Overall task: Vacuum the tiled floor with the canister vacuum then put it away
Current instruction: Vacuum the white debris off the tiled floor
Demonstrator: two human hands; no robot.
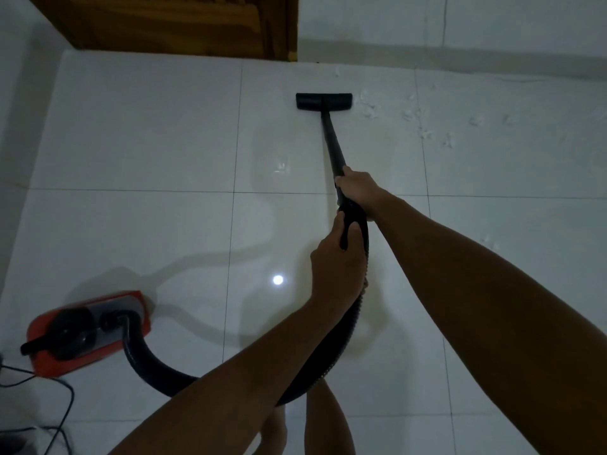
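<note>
The tiled floor took up nearly the whole room, pale and glossy, and it was far from finished. Taking the red canister as the mark, it sat low on the tiles by the near left wall, its power cord trailing off just beside it. From its top the black ribbed hose curved away to the right and up to the person's hands. The wand ran on from there, well ahead of the canister, to the flat floor head, which lay on the tiles close to the far wall, near the wooden door.

The right hand had its grip wrapped round the wand's upper end; the left hand had its grip curled about the hose just behind it.

Small white scraps lay scattered just right of the floor head, farther from the canister. I judged the vacuuming to be mid-course, that patch untouched, and the putting away not begun.
</note>
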